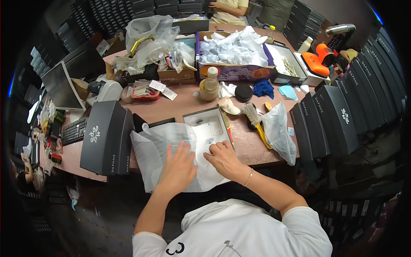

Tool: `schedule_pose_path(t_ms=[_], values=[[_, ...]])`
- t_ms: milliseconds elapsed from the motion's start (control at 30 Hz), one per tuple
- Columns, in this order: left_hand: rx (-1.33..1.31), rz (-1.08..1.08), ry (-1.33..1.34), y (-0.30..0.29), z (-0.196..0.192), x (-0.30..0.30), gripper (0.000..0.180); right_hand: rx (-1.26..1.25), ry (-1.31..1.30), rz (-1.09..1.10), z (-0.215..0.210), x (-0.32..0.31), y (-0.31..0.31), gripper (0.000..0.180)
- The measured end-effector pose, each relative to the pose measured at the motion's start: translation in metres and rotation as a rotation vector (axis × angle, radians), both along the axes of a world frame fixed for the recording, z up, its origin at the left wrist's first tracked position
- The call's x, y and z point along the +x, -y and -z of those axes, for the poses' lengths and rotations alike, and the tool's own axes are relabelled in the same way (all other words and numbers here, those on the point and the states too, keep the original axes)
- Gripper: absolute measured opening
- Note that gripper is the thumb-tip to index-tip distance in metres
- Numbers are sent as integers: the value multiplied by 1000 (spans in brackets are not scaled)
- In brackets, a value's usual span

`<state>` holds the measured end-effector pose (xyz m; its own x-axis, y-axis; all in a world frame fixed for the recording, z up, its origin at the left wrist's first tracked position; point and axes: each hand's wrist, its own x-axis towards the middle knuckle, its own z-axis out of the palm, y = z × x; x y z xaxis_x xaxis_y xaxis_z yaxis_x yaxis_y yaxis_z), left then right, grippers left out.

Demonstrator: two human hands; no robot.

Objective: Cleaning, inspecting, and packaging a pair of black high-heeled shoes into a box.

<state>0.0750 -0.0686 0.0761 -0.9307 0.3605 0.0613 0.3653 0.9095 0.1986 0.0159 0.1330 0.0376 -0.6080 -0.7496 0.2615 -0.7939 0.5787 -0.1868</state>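
Note:
White translucent tissue paper point(160, 145) drapes over the near edge of the table and across part of an open shoebox point(185, 118). My left hand point(177, 167) lies flat over this paper, its fingers spread and slightly blurred. Beside it, my right hand point(224, 159) has curled fingers at the paper's right side, close to the box's near right corner. What those fingers pinch, if anything, is hidden. The far part of the box shows a pale inside with small clear packets in it.
Dark shoeboxes stand at left point(100, 132) and right point(336, 122). A yellow-handled brush point(257, 122) and a plastic bag point(280, 135) lie right. Beyond are a bottle point(209, 88), a carton of crumpled paper point(235, 73) and an orange tool point(317, 62). A person point(229, 10) is opposite.

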Motion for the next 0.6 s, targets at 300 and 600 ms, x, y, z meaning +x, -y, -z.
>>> schedule_pose_path(t_ms=[300,600], values=[[-389,196,364,-42,31,-60,83,-70,-239,191,-75,-30,-113,19],[-367,102,138,-80,145,-102,56,317,-274,435,-47,-22,-137,31]])
